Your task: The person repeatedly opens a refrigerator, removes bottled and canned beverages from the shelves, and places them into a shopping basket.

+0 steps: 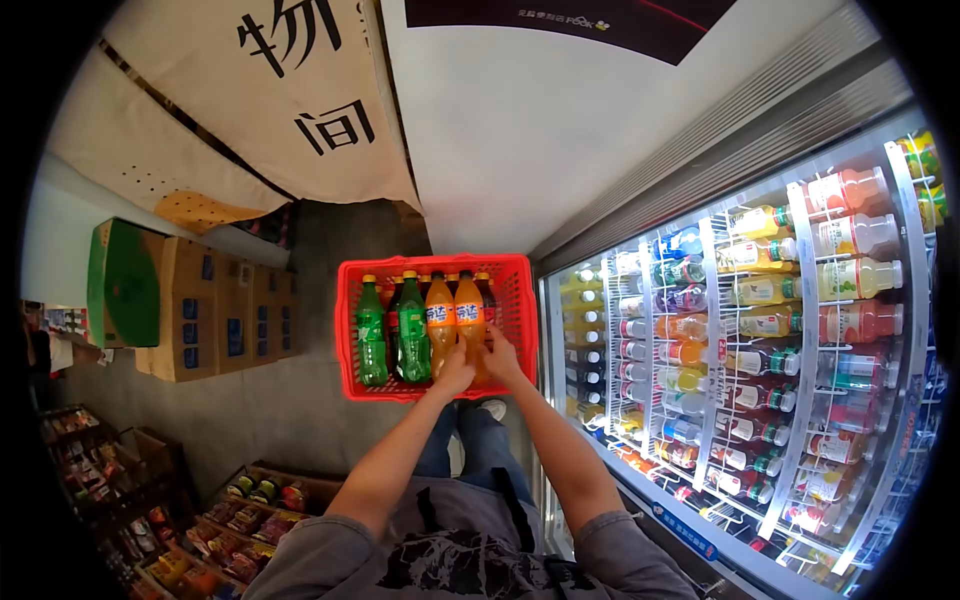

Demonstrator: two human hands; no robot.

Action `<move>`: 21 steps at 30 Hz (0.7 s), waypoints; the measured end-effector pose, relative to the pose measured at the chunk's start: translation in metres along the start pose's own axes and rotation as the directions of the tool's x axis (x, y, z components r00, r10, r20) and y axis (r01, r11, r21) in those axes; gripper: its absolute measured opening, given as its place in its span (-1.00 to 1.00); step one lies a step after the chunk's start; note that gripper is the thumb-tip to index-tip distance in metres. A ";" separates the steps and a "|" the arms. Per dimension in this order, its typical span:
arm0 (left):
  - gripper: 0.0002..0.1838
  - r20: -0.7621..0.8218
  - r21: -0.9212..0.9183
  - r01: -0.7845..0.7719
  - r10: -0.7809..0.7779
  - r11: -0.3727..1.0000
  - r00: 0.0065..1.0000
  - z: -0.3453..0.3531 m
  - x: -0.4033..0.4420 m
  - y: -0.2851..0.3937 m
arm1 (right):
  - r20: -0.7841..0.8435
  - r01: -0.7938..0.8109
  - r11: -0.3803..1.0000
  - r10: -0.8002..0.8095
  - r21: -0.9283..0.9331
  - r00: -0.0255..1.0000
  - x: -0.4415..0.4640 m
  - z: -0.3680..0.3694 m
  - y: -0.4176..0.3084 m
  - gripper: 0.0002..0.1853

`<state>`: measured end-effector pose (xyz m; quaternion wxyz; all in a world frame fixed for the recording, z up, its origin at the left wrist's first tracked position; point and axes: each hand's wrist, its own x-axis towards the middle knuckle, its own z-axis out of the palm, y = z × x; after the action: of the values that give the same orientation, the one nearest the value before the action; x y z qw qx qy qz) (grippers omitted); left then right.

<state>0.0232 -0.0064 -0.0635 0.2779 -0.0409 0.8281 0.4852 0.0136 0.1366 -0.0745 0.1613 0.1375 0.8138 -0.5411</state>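
A red plastic basket [532, 330] stands in front of me with several soda bottles in it. On its left side are two green soda bottles [372, 335], with dark cola bottles [394, 300] partly hidden behind and between them. Two orange soda bottles [439, 315] lean side by side near the middle. My left hand [456, 372] is closed around the lower part of the orange bottles, fingers partly hidden. From the right, my right hand [503, 361] grips the lower side of the right orange soda bottle [469, 310].
On the right, a lit drinks fridge [690, 350] holds rows of bottles on white wire racks. Stacked cardboard boxes [215, 310] stand at left, below a cloth curtain [270, 110]. Snack shelves [225, 530] sit at lower left. A white wall [480, 150] rises behind the basket.
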 end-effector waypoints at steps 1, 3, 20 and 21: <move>-0.29 0.020 0.057 0.015 -0.016 0.998 1.000 -0.006 -0.003 0.007 | 0.002 -0.001 1.000 0.001 0.002 1.000 0.000 0.003 0.000 -0.37; -0.27 0.040 -0.019 0.025 -0.024 1.000 0.999 -0.004 0.003 -0.006 | -0.068 0.010 1.000 -0.011 -0.019 0.998 0.000 0.008 0.002 -0.38; -0.52 0.012 -0.164 -0.367 0.374 0.916 0.928 -0.050 -0.009 0.083 | -0.296 0.055 0.998 -0.054 -0.004 0.954 -0.065 -0.040 -0.068 -0.52; -0.52 0.039 -0.240 -0.410 0.430 0.880 0.902 -0.050 -0.013 0.102 | -0.291 0.115 0.992 -0.125 -0.049 0.949 -0.072 -0.045 -0.071 -0.58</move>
<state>-0.0218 0.0031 0.0415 0.1971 0.1305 0.7429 0.6262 0.0459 0.1484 0.0309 0.0079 0.1639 0.8441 -0.5105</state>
